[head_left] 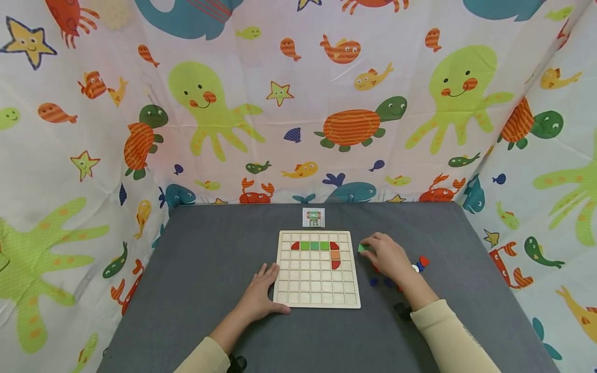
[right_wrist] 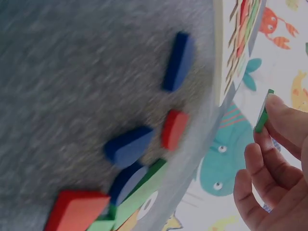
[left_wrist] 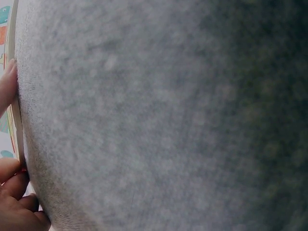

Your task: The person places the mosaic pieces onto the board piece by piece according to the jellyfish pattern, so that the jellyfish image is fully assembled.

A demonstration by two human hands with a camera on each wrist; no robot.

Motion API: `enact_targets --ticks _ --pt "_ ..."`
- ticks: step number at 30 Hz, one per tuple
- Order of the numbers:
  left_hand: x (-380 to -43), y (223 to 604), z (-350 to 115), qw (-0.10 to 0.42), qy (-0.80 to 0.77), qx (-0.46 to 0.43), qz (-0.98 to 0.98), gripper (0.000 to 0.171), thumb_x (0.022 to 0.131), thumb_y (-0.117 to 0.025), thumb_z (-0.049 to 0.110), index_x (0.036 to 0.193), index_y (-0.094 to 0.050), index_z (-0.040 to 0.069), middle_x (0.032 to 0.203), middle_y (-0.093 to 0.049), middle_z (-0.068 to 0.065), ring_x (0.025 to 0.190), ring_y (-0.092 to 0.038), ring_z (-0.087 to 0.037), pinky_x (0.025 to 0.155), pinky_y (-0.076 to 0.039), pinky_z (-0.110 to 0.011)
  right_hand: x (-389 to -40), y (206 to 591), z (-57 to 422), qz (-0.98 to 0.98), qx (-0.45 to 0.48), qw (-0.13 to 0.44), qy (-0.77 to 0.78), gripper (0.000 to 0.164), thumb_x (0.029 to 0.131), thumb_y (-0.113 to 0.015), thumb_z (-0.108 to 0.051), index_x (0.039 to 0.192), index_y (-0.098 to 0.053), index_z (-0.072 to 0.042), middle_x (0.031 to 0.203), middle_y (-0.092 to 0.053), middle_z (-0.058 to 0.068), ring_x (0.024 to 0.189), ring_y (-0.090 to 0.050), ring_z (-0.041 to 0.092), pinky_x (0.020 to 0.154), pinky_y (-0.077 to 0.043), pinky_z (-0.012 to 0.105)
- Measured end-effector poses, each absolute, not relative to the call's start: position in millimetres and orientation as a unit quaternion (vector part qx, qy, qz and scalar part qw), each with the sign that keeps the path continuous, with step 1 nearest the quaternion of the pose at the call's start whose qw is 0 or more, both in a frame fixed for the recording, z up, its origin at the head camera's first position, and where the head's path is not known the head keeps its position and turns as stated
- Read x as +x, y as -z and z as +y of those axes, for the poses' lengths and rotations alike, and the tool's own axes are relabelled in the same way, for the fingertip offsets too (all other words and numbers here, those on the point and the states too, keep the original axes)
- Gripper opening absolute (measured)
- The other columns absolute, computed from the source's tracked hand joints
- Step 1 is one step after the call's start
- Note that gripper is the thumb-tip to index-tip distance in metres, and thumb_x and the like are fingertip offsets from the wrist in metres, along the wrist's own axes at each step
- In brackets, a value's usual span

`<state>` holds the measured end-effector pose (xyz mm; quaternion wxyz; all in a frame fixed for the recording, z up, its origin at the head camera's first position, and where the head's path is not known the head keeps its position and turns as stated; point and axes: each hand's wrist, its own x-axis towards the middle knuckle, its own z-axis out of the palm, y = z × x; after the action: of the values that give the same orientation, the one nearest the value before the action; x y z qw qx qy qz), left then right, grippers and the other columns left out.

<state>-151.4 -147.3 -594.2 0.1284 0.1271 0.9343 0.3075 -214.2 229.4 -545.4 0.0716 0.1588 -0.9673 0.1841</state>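
Observation:
A wooden grid board (head_left: 317, 286) lies flat on the grey table. Its upper rows hold red rounded pieces (head_left: 336, 264), several green squares (head_left: 314, 245) and an orange square (head_left: 335, 254). My left hand (head_left: 258, 295) rests against the board's left edge, fingers extended, thumb by the near-left corner. In the left wrist view, fingertips (left_wrist: 7, 86) touch the board's side. Just right of the board, my right hand (head_left: 388, 256) pinches a green piece (right_wrist: 262, 118) between thumb and finger, held above the table. The piece's full outline is partly hidden by the thumb.
A small printed card (head_left: 313, 217) lies beyond the board. Loose pieces are scattered near my right forearm: blue ones (right_wrist: 129, 146), red ones (right_wrist: 77, 209), a green one (right_wrist: 142, 190) and a white round one (right_wrist: 147, 206). A patterned curtain (head_left: 298, 103) hangs behind the table (head_left: 210, 248).

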Motion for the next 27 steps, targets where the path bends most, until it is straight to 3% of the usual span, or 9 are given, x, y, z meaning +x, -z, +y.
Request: enact_targets --ticks 27 --pt "-152 594 -148 0.130 -0.310 0.123 0.934 0.124 0.064 -0.092 0.052 0.160 -0.027 0.009 0.167 -0.024 -0.009 0.157 -0.010 -0.034 0.126 -0.017 -0.056 -213 539 170 -0.952 0.237 0.055 -0.186 0.025 0.089 -0.079 -0.023 0.112 -0.077 -0.012 0.104 -0.068 0.004 0.095 -0.063 0.021 0.075 -0.058 0.039"
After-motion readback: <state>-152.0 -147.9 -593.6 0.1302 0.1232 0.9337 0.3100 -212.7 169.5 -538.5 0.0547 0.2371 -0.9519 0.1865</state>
